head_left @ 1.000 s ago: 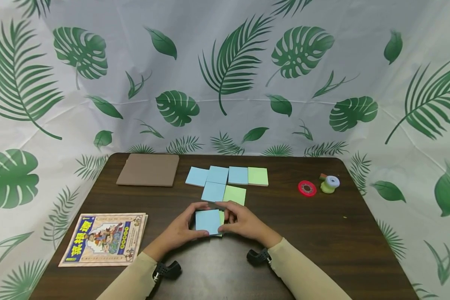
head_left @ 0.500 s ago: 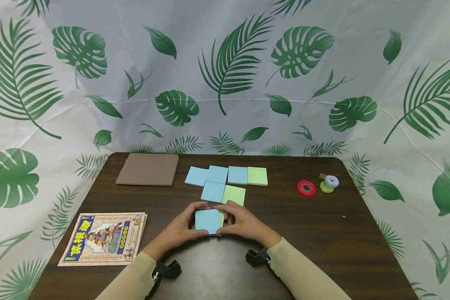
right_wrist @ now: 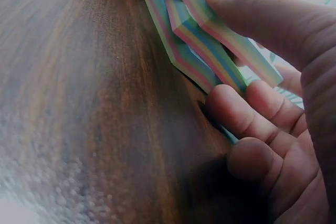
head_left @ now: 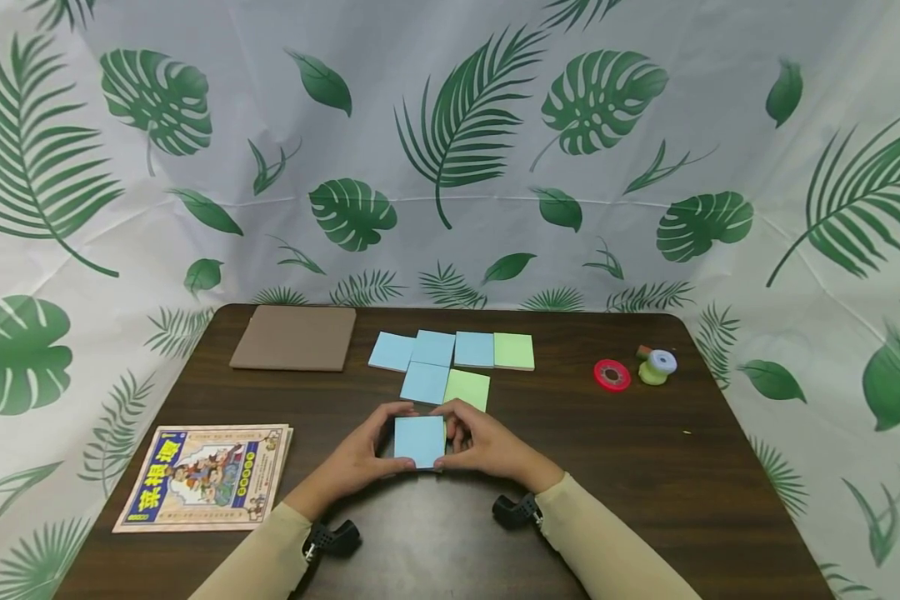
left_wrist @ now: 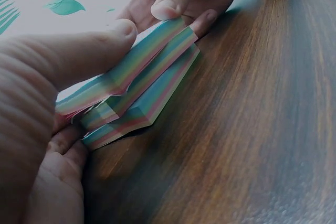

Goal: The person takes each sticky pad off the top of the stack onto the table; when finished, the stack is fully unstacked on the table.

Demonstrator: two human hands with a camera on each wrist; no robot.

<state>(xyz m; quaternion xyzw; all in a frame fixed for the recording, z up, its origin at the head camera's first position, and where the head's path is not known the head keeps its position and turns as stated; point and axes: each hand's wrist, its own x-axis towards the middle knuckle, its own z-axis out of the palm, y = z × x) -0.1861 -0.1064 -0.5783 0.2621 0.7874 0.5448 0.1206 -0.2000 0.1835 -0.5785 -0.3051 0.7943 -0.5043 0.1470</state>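
A small stack of sticky note pads (head_left: 419,442), blue on top, sits between both hands near the middle of the table. In the left wrist view the striped edges of the stacked pads (left_wrist: 152,72) show three layers, unevenly lined up and skewed. My left hand (head_left: 369,448) holds the stack's left side, thumb at the near edge and fingers at the far edge. My right hand (head_left: 491,446) grips the right side; in the right wrist view its thumb presses the top pad (right_wrist: 231,38) and curled fingers touch the lower edges. A green sliver shows beneath the blue.
Just beyond lie several blue pads (head_left: 424,383) and two green pads (head_left: 513,351). A brown folder-like slab (head_left: 294,338) is at back left, a comic-style book (head_left: 206,477) at left. A red ring-shaped item (head_left: 612,375) and spools (head_left: 656,367) stand at right.
The top blue pad has shifted slightly right over the green one, so less green shows at its right side. Both hands stay around the stack.
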